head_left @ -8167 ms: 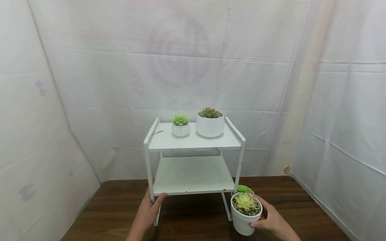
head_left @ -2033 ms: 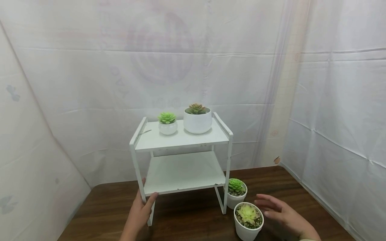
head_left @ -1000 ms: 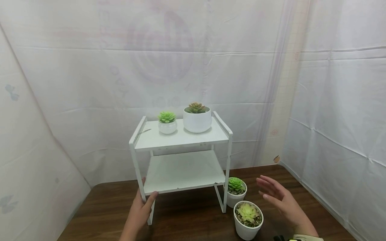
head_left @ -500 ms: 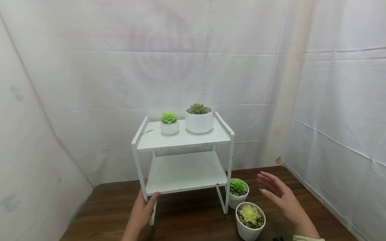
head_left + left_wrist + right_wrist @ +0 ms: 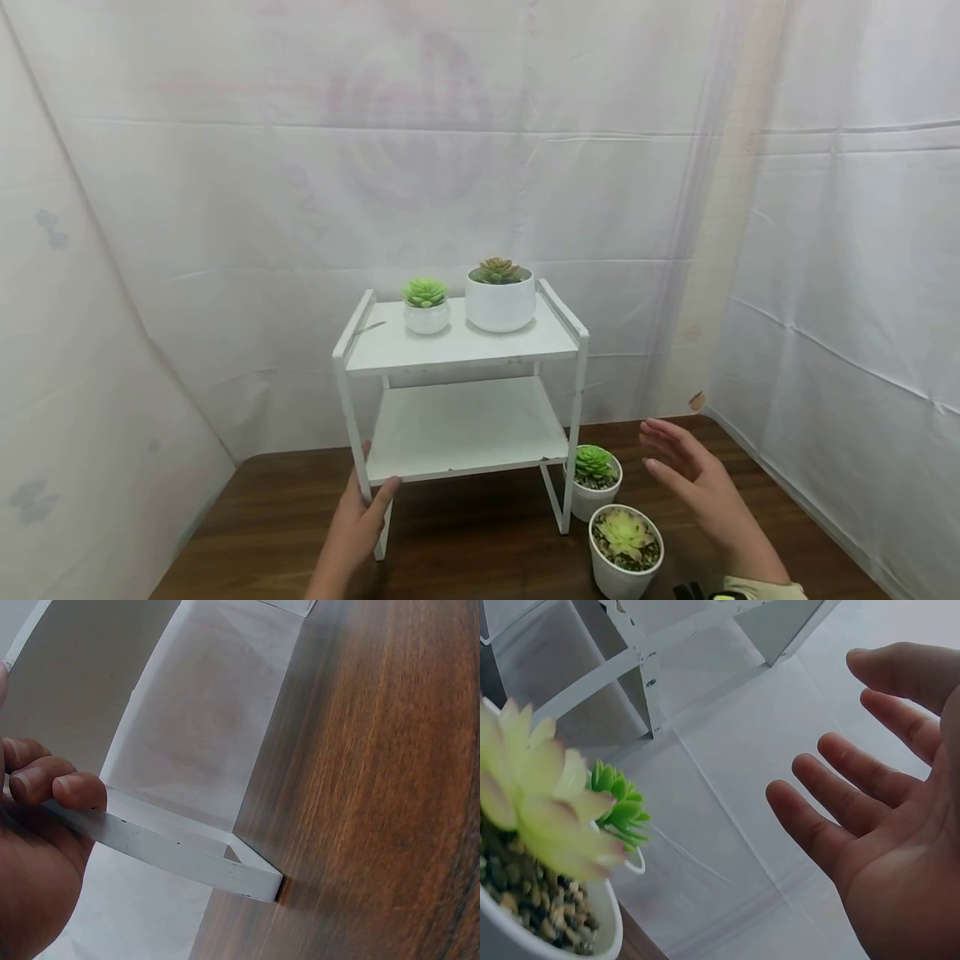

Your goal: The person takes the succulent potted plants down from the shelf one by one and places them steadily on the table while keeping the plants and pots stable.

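A white two-tier shelf rack point(image 5: 465, 425) stands on the dark wooden table. My left hand point(image 5: 358, 512) grips its left front leg; in the left wrist view, curled fingers point(image 5: 81, 790) wrap round the white leg point(image 5: 180, 855). My right hand point(image 5: 697, 483) hovers to the right of two potted succulents, fingers spread and holding nothing, as the right wrist view also shows point(image 5: 885, 817). The nearer pot point(image 5: 621, 571) carries a yellow-green succulent point(image 5: 624, 533) in gravel. Behind it, beside the right leg, is a white pot with a bright green succulent point(image 5: 595, 463).
On the top tier sit a small round pot with a green succulent point(image 5: 426, 304) and a larger white pot with a reddish-green succulent point(image 5: 500, 300). The lower tier point(image 5: 468, 425) is bare. White cloth walls point(image 5: 225, 208) enclose the table point(image 5: 270, 500).
My right hand has let go of the yellow-green succulent's pot, which now stands on the table, and has risen away to the right. My left hand keeps its grip on the rack.
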Available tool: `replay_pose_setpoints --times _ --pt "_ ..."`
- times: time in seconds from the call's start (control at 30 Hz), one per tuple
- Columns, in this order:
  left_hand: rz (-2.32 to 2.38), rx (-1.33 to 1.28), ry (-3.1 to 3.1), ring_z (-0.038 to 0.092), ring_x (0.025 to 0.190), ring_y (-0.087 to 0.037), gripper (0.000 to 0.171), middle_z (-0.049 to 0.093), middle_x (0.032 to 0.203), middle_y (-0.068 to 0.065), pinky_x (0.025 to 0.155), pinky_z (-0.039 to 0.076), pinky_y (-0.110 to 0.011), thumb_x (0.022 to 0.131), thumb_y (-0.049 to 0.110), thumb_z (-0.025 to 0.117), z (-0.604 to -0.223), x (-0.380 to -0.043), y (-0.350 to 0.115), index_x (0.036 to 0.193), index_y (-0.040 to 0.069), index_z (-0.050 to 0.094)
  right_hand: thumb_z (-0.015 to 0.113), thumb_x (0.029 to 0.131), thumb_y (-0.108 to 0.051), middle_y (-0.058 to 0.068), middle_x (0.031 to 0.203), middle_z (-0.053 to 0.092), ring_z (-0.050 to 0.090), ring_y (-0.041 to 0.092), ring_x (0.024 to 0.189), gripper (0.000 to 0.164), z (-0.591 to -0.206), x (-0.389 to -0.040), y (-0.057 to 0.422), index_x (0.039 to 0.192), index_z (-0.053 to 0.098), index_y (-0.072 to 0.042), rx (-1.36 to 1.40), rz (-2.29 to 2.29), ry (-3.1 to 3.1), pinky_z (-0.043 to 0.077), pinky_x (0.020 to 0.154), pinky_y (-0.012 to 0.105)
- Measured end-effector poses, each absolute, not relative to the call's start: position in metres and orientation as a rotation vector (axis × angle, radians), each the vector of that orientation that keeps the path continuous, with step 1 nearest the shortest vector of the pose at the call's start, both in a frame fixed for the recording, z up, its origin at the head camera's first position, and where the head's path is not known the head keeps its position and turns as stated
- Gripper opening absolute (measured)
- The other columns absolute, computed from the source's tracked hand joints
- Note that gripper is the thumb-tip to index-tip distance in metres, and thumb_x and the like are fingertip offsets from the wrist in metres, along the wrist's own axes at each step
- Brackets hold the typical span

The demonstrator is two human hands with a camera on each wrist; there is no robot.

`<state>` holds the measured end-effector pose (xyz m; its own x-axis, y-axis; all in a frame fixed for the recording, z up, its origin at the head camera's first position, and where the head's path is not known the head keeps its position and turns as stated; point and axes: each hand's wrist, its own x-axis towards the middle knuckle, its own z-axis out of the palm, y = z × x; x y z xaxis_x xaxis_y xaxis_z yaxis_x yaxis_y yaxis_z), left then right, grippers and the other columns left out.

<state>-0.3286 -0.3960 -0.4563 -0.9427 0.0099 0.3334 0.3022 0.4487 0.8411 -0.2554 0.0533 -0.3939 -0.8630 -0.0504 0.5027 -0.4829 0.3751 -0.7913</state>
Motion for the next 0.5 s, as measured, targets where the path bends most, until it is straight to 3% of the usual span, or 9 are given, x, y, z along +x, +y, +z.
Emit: replay_pose_setpoints --times 0.33,0.5 --pt "-1.485 -0.263 -2.419 0.041 0.135 -0.044 0.082 0.029 0.156 -0.024 0.099 0.043 -0.061 0.098 0.046 0.052 -0.456 -0.328 -0.397 0.157 0.01 0.007 0.058 0.098 -0.016 -0.019 0.133 0.052 0.054 -0.005 0.119 0.05 -0.384 -0.261 0.045 0.145 0.04 -0.01 0.413 1.528 -2.226 0.05 0.089 0.016" --pt "-1.495 -0.264 -2.42 0.039 0.136 -0.044 0.083 0.027 0.156 -0.024 0.101 0.041 -0.063 0.098 0.046 0.053 -0.457 -0.328 -0.396 0.157 0.01 0.007 0.056 0.097 -0.004 -0.019 0.131 0.054 0.057 -0.004 0.116 0.049 -0.379 -0.263 0.045 0.143 0.04 -0.003 0.494 1.522 -2.145 0.051 0.09 0.016"
